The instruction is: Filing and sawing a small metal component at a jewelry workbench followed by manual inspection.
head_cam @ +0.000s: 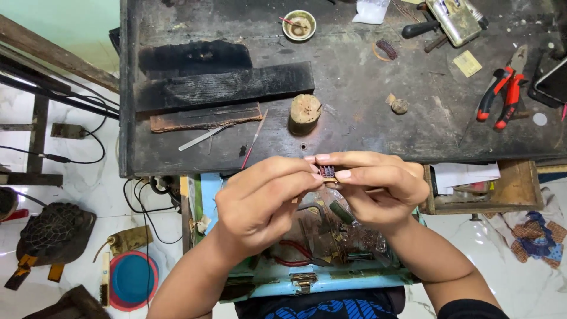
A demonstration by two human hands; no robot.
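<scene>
Charred black wood covered the workbench (354,127), on which a burnt block (224,85), a flat metal file (202,137) and a thin red-handled needle file (254,139) were laid at the left. A short wooden peg (305,113) was stood upright near the bench's front edge, with a small dish (299,25) behind it. The left hand (263,198) was closed in a pinch on one end of a small dark ribbed piece (327,172), and the right hand (378,189) was closed on the other end, so that the piece was held between the fingertips of both, above an open light-blue drawer (307,277) and just in front of the bench edge. Red-handled pliers (502,94) were laid well apart at the right.

The grip was limited to fingertips on a very small part. A slip was judged possible if pressure became uneven, and the piece could be lost among the cluttered tools in the drawer below.

The piece was largely covered by the fingers; its exact form could not be made out, though it was possibly beaded or toothed. The drawer contents were partly hidden by both hands.
</scene>
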